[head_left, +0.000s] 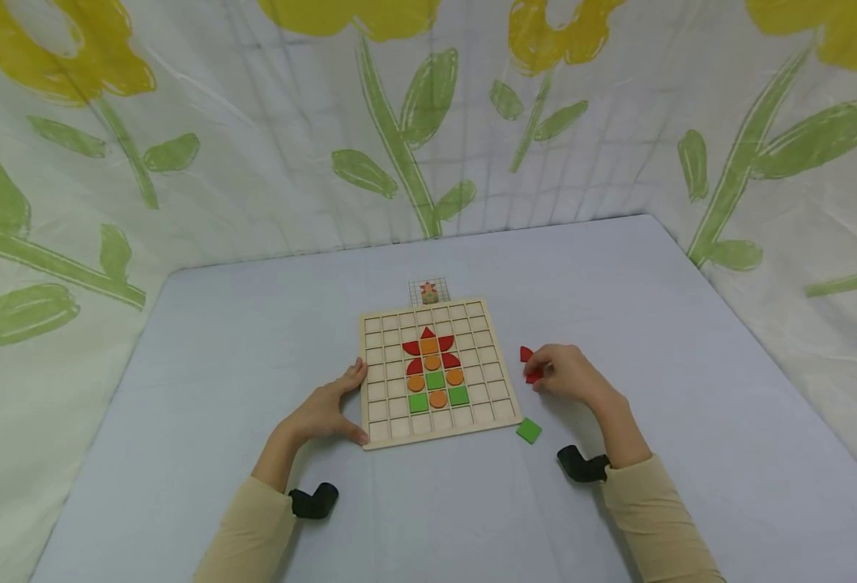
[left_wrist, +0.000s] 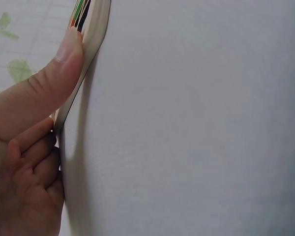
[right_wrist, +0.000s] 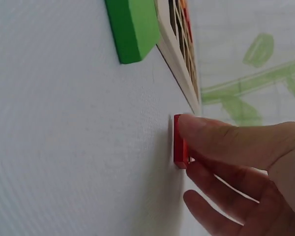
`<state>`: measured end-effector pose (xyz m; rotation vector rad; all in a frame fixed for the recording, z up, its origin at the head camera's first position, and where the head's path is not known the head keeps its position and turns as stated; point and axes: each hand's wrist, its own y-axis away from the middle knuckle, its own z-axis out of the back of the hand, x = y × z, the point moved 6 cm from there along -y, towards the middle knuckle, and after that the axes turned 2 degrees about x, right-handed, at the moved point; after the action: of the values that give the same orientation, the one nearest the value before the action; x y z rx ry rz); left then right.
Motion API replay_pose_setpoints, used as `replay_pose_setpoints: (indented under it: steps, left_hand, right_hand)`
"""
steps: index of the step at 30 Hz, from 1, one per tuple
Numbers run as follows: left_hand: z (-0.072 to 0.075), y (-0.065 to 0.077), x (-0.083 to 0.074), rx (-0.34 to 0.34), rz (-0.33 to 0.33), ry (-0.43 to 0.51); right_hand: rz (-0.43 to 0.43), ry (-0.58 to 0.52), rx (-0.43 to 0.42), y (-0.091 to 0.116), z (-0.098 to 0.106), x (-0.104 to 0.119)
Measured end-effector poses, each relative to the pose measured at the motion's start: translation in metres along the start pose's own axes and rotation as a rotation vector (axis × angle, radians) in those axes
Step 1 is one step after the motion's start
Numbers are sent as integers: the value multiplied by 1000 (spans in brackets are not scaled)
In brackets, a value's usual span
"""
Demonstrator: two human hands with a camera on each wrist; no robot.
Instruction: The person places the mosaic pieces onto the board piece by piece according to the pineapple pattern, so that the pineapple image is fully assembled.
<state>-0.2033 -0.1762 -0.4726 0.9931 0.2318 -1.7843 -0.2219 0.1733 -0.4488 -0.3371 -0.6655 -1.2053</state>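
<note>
My left hand [head_left: 322, 409] rests at the left side of a wooden grid board [head_left: 497, 397], fingertips against its left edge and thumb [left_wrist: 69, 64] at the near left corner. Red, orange and green pieces lie in the middle cells, among them a red triangle [head_left: 427, 333], an orange square [head_left: 428, 346] and a green square [head_left: 435, 380]. Right of the board, my right hand [head_left: 563, 372] pinches a red piece [right_wrist: 179, 142] low at the tabletop, its outline partly covered by the fingers. Another red piece [head_left: 526, 354] shows just beyond the fingertips.
A loose green square [head_left: 529, 431] lies by the board's near right corner. Behind the board is a small pattern card [head_left: 436, 290] with a grid and a coloured figure. The white tabletop [head_left: 253, 324] ends at a flower-printed cloth [head_left: 283, 178] at the back and sides.
</note>
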Motion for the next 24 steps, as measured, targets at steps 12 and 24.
replay_pose_setpoints:
  steps: [12, 24]
  left_hand:
    - [0, -1, 0, -3, 0, 5]
    - [0, -1, 1, -2, -3, 2]
  right_hand:
    - [-132, 99, -33, 3, 4, -9]
    - [-45, 15, 18, -1, -4, 0]
